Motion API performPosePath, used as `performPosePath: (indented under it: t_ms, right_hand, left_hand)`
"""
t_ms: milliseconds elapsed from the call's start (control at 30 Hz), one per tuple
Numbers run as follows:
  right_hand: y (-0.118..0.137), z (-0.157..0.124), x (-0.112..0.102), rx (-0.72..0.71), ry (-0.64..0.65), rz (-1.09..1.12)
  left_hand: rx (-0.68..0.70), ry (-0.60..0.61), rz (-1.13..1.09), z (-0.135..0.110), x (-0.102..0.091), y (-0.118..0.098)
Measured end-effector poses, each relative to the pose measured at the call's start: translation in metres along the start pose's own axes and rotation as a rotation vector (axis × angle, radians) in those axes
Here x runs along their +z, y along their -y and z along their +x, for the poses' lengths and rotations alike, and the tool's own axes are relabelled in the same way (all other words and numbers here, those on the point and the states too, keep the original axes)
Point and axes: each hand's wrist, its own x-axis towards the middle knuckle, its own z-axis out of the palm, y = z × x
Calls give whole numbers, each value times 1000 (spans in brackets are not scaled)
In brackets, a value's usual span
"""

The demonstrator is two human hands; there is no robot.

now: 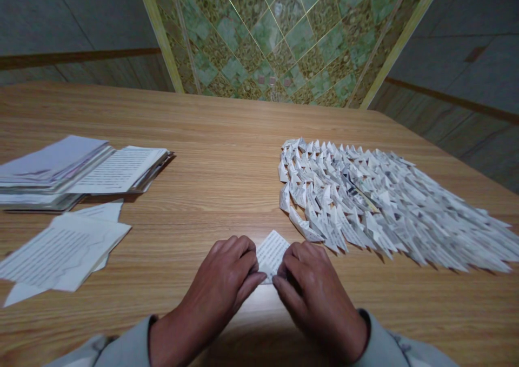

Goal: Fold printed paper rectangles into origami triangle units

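Between my two hands is a small folded piece of printed paper (272,252), its pointed top facing away from me and its lower edge close to the tabletop. My left hand (231,272) grips its left side, thumb at the lower edge and fingers curled. On the right side, my right hand (310,280) pinches the same paper with bent fingers and thumb. Both hands partly cover the paper's sides. Just beyond my right hand lie rows of folded paper boats (365,199), made of printed sheets and packed close together.
At the left stand a stack of papers (52,161) and an open-looking pile of printed pages (121,169). Nearer me, several loose printed sheets (68,248) overlap on the wooden table (211,140). A green diamond-tiled wall panel (267,37) rises beyond the far edge.
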Motion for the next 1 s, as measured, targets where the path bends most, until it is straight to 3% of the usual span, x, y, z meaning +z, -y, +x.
performPosePath:
  t_ms: [833, 1000]
  right_hand:
    - [3, 4, 7, 54, -32, -131]
    - [6, 4, 3, 76, 14, -145]
  left_hand:
    - [-30, -17, 138, 3, 0, -1]
    - [92, -82, 113, 2, 3, 0]
